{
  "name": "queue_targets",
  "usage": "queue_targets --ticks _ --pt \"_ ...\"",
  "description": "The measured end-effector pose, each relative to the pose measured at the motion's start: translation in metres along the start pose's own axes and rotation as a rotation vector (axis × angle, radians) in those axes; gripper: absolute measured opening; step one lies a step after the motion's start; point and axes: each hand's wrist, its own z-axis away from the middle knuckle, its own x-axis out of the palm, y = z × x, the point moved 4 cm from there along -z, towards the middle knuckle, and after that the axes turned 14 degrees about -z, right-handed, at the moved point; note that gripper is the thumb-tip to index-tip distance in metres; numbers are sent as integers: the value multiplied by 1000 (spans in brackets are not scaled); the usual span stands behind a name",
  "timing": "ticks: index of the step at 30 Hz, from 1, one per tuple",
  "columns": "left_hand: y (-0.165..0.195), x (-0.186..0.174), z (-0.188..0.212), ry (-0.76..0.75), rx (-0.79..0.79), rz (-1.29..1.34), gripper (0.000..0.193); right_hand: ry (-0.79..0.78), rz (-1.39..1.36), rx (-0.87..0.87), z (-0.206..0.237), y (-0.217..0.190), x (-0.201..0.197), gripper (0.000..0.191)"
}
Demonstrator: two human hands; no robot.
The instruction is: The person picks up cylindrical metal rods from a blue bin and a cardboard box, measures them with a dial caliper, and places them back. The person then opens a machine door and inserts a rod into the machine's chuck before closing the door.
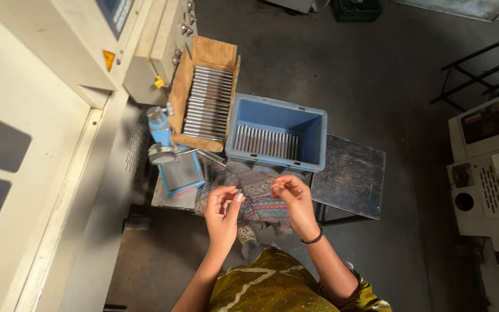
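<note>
Open brown cardboard box (206, 101) beside blue crate, yellow triangular label (108, 59) and dark screen (116, 13) on cream machine

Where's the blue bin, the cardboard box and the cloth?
Blue bin (313, 136): head view, on its right wall.
Cardboard box (213, 52): head view, on its top flap.
Cloth (258, 190): head view, on its patterned middle between the hands.

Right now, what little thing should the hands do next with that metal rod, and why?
Probably carry the metal rod forward and lay it in the blue bin. The left hand and right hand pinch its ends over the patterned cloth, and the bin already holds a neat row of rods with room beside them.
</note>
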Motion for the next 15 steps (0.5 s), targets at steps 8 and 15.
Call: queue_targets --ticks 8,15 --pt "-53 55 -49 -39 -120 -49 14 194 150 80 -120 -36 -107 16" --pt "-71 56 -67 -35 -210 -66 20 -136 1369 155 -225 19 -85 28"
